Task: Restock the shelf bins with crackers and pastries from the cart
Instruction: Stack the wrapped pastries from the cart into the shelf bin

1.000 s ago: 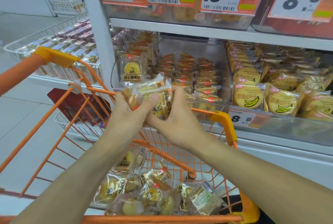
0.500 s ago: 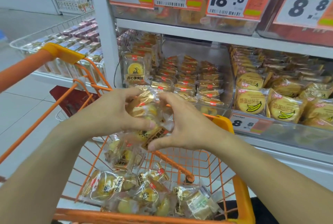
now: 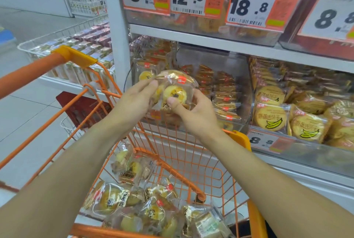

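Observation:
Both hands hold a small stack of clear-wrapped yellow pastry packets (image 3: 175,89) in the air above the orange cart (image 3: 239,138), in front of the clear shelf bin (image 3: 247,92). My left hand (image 3: 134,100) grips the stack from the left with fingers on its top edge. My right hand (image 3: 191,113) grips it from below, thumb pressed on the front packet. Several more wrapped pastries (image 3: 149,207) lie in the cart's basket near me. The bin behind the stack holds rows of brown packets (image 3: 224,92).
To the right a second bin holds round banana-print crackers (image 3: 272,119) behind an 8.8 price tag (image 3: 268,142). Big price cards (image 3: 247,4) hang on the upper shelf. A white wire rack (image 3: 76,46) of boxed goods stands at left over the tiled floor.
The stack of packets has risen and moved forward towards the shelf bin. My hands have turned it so a pastry's front faces me, and my view has drawn closer to the shelf.

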